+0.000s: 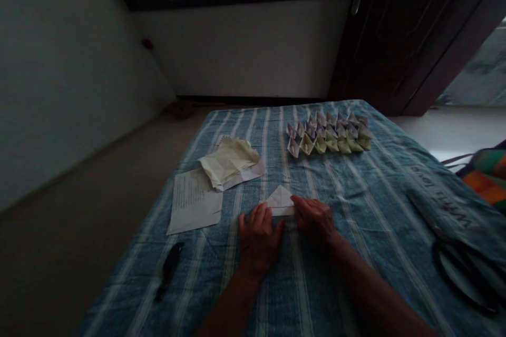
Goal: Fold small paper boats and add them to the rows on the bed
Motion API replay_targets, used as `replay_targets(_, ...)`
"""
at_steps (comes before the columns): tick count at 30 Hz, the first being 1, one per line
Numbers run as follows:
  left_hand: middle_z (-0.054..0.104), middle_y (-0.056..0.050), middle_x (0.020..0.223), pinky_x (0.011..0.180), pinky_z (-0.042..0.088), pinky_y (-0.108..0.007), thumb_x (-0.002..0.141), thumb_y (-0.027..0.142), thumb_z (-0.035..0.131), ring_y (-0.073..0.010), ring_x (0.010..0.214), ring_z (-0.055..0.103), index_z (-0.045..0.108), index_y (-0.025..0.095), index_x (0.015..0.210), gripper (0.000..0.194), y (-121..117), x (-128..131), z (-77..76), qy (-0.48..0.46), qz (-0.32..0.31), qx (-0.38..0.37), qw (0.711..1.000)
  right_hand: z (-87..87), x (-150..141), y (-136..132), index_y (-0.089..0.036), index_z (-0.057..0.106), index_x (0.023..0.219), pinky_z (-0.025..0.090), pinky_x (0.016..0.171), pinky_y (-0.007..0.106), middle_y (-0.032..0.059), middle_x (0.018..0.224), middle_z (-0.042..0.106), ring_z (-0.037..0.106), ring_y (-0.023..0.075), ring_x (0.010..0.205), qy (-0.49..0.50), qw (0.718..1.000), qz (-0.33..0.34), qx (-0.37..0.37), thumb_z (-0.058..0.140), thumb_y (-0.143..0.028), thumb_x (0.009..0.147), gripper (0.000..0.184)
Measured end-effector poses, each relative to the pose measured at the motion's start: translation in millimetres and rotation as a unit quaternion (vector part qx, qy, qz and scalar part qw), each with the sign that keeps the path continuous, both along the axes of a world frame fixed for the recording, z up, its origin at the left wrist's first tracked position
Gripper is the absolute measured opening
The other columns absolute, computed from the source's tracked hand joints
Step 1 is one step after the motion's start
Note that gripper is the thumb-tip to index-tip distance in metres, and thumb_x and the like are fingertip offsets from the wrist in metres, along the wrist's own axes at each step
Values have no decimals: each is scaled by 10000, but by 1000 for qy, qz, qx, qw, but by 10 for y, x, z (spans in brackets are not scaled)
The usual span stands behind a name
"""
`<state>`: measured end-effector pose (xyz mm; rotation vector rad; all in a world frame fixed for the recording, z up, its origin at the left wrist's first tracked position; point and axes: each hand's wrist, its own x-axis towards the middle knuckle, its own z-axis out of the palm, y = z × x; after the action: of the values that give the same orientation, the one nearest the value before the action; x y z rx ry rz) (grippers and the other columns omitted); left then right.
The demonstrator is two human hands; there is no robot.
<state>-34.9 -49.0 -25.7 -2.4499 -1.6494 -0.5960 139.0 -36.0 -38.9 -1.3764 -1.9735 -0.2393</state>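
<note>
A person's left hand (259,239) and right hand (314,219) rest palm-down, open and closed around nothing, their fingertips against a folded white paper triangle (280,200) at the middle of a blue striped cloth (348,274). Rows of small paper boats (328,134) stand near the far edge. A printed sheet (193,202) and crumpled pale yellow paper (229,160) lie toward the left edge, dark scissors (462,279) by the right.
</note>
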Motion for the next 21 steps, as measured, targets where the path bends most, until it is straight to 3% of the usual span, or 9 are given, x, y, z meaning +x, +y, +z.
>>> replay_targets(7, 639, -157, 1241, 1002, 323, -614, 919, 358, 513, -312, 1153, 578, 629, 150, 1096, 297, -8, -1, 71, -6, 29, -24, 999, -8, -8, 19, -183, 674, 949, 417, 643, 262, 45, 720, 693, 611, 161, 624, 9, 1000, -21, 1, 461, -113, 879, 234)
replay_targets(13, 666, -156, 1164, 1040, 284, -623, 911, 346, 523, -314, 1135, 575, 653, 141, 917, 242, 87, 98, 305, 28, 41, -49, 998, 1, -30, 37, -179, 676, 921, 399, 619, 265, 35, 679, 674, 606, 165, 610, 3, 1000, -18, 3, 454, -101, 869, 241)
replay_targets(16, 656, -120, 1173, 1056, 320, -562, 913, 210, 490, -274, 1132, 572, 646, 158, 967, 173, 185, 218, 425, 77, -29, -87, 993, 3, -32, 43, -178, 674, 932, 390, 609, 270, 40, 698, 681, 606, 171, 609, 6, 1000, -21, -1, 459, -97, 858, 241)
replay_targets(21, 682, -91, 1022, 1016, 398, -490, 897, 55, 382, -243, 1000, 612, 658, 156, 970, 302, 273, 387, 515, 196, -97, -124, 968, 14, -44, 60, -207, 668, 886, 389, 617, 262, 32, 718, 687, 609, 165, 626, 8, 999, -23, -35, 463, -78, 844, 245)
